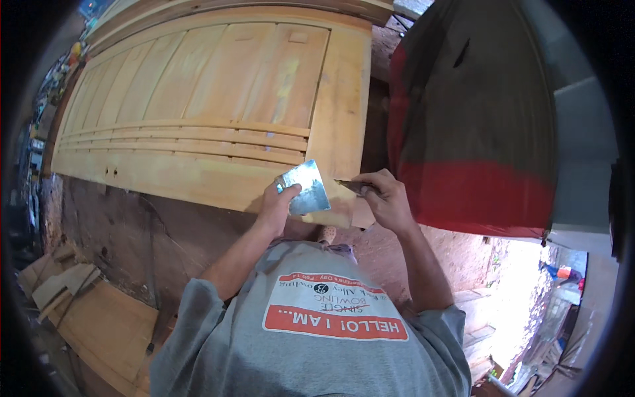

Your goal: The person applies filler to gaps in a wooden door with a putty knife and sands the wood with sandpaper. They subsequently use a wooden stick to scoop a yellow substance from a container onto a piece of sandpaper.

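The shirt [297, 367] is cropped; left grip [274, 208] pinches a metal plate [311, 190], right grip [390, 200] a half-hidden tool [348, 186].

Uneven exposure — ground [512, 308] at lower right is blown out to white, strongest light on that side. Metal sheet [307, 192] throws hard glare. Wooden panel [198, 79] fairly well lit; ground below its near edge sits dimmer. Fisheye bows the panel's long edges. Black vignette all round — rim detail soft, centre reasonably sharp.

The metal plate [308, 190] is silvery — the wooden panel [211, 79] pale yellow, the shirt [284, 360] grey
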### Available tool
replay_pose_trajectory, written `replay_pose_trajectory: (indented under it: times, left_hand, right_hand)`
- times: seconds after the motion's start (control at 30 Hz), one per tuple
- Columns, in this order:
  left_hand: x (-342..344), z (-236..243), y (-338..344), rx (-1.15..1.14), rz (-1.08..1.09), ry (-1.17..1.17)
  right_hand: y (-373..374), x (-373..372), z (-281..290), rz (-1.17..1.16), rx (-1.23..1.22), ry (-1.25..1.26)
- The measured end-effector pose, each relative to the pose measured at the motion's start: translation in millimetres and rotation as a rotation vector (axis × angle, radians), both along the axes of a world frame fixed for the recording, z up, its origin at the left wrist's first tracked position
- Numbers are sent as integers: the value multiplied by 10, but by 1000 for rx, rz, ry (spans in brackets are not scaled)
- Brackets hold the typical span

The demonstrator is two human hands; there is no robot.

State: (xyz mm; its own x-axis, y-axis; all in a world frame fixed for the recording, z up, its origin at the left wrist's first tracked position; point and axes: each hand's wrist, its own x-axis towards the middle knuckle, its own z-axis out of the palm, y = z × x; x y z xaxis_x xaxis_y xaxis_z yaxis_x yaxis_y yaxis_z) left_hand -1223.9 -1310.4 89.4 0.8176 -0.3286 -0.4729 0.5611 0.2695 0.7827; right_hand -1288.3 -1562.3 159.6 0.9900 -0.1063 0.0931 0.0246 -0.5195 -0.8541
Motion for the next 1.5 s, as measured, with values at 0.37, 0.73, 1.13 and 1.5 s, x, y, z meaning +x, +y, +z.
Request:
replay_pose_trajectory:
  times: [0.37,0.73,1.13,1.5]
  left_hand:
    - [156,-451,187,459,-114,-263]
    - [121,-331,246,1510,-480,-980]
    - [942,-448,-1424,1203,-735,-1364]
    - [1291,-952,-1923,1250,-608,-1400]
  right_hand:
    - [-701,-341,-649,-182,787,236]
    - [-1024,-1079,-1873,-562,1515,207]
    - [-949,-972,-2164,-383,1549,441]
    - [-688,-980,-2468,-240,1483,468]
